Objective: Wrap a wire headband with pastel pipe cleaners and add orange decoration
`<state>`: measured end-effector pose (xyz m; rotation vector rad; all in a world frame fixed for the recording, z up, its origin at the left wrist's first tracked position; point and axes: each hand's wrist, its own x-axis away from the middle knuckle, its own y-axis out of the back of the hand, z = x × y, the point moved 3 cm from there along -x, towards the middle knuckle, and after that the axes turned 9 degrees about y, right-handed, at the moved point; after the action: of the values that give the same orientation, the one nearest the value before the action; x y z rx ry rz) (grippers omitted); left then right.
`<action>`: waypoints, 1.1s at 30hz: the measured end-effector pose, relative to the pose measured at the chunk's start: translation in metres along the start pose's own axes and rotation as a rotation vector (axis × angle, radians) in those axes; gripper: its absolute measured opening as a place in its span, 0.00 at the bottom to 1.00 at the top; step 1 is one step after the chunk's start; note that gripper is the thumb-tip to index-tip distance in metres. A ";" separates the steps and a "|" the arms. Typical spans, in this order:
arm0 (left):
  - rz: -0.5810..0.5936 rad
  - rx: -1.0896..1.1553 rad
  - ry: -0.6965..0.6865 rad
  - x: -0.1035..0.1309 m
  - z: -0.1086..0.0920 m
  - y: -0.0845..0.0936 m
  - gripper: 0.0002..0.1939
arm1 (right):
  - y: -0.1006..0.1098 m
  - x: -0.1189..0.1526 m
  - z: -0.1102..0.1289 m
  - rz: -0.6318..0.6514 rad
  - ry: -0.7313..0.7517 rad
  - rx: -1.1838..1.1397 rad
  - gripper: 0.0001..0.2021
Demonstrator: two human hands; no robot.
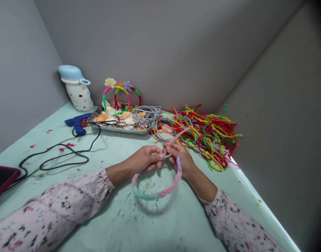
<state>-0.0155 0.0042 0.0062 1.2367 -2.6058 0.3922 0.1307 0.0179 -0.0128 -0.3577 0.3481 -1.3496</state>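
A ring (pixel 149 196) wrapped in pink, teal and lilac fuzzy stem hangs below my hands, above the green table. My left hand (pixel 147 159) pinches the grey bare end of the ring between thumb and fingertips. Close beside it, my right hand (pixel 180 159) is closed on a pink pipe cleaner (pixel 180 134) where it meets the grey end; its free length sticks up to the right. The exact contact of the right fingertips is partly hidden.
A metal tray (pixel 120 131) holds shells, grey wire coils and two flower-topped rings. Colourful pipe cleaners (pixel 210 134) lie right. Further left are a blue glue gun (pixel 77 123), black cable, white bottle (pixel 80 96) and red-edged device (pixel 2 180). Walls stand behind and right.
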 end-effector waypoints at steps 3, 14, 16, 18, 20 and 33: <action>0.001 -0.026 0.009 0.000 -0.001 -0.001 0.13 | 0.001 0.001 0.001 0.004 0.016 0.017 0.11; 0.009 -0.121 0.016 -0.001 0.000 -0.004 0.14 | -0.005 0.005 0.005 0.026 0.019 0.139 0.11; -0.004 -0.141 0.005 -0.001 0.000 -0.004 0.14 | -0.005 0.006 0.005 0.025 0.021 0.142 0.11; -0.017 -0.139 -0.002 0.000 0.000 -0.004 0.14 | -0.004 0.005 0.005 0.025 0.028 0.139 0.10; -0.043 -0.122 -0.003 0.000 -0.001 -0.004 0.14 | -0.004 0.004 0.004 0.025 0.035 0.129 0.10; -0.074 -0.083 -0.070 0.000 -0.002 0.000 0.13 | -0.005 0.002 0.006 0.008 0.064 0.100 0.15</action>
<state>-0.0150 0.0046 0.0082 1.3369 -2.5956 0.2296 0.1298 0.0149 -0.0056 -0.2303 0.3336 -1.3675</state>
